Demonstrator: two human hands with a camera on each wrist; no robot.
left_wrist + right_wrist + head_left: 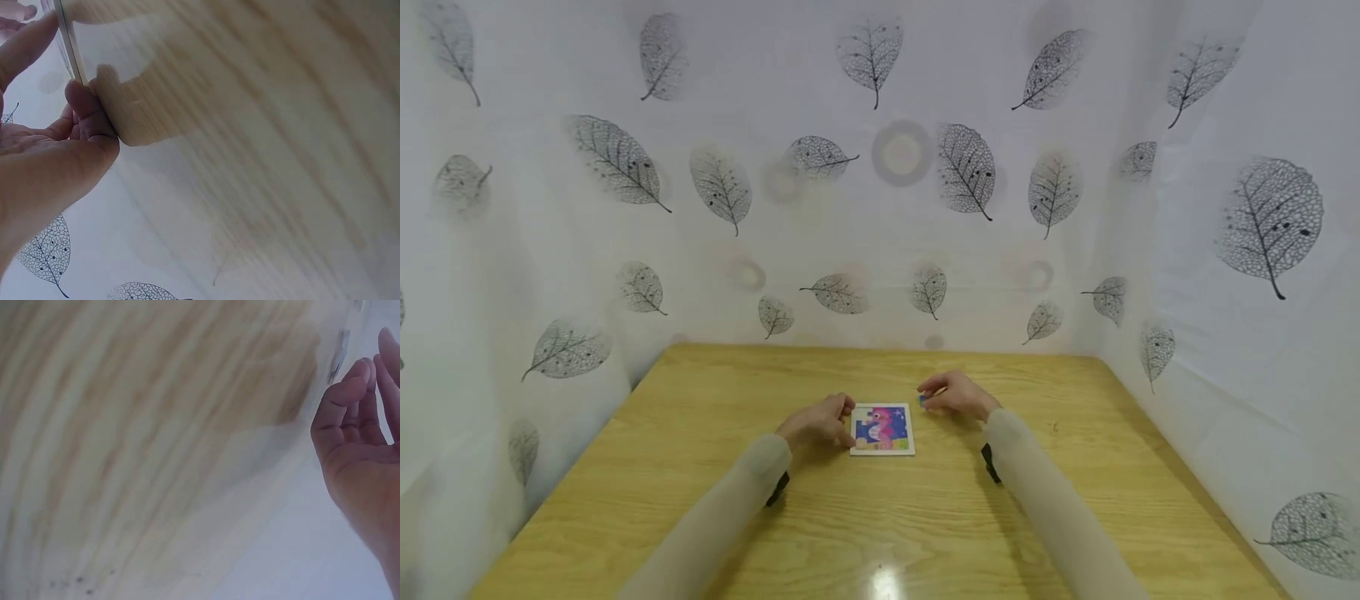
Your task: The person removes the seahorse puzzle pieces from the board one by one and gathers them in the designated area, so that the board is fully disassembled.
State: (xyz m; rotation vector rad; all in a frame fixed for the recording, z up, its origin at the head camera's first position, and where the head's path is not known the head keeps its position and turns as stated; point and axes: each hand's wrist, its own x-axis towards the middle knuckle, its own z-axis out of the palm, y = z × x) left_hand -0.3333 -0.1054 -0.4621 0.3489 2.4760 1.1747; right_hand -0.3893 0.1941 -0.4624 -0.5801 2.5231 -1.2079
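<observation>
A small square jigsaw puzzle (pixel 883 429) with a white border and a pink seahorse on a blue ground lies flat on the table. Pale gaps show at its upper left. Along its left edge my left hand (pixel 820 421) holds the board, forefinger near the upper corner and thumb near the lower one. In the left wrist view, that thumb (pixel 90 112) bears on the board's edge. To the right of the puzzle, my right hand (pixel 958 395) hovers with bent fingers around a small blue puzzle piece (pixel 922 401). In the right wrist view, a gap shows between fingers and piece (pixel 339 357).
Light wood-grained table (pixel 880 517) extends around both hands. White curtains (pixel 880 233) printed with grey leaves hang behind it and at both sides. Dark bands (pixel 991 463) sit under both wrists at the cuffs of the pale sleeves.
</observation>
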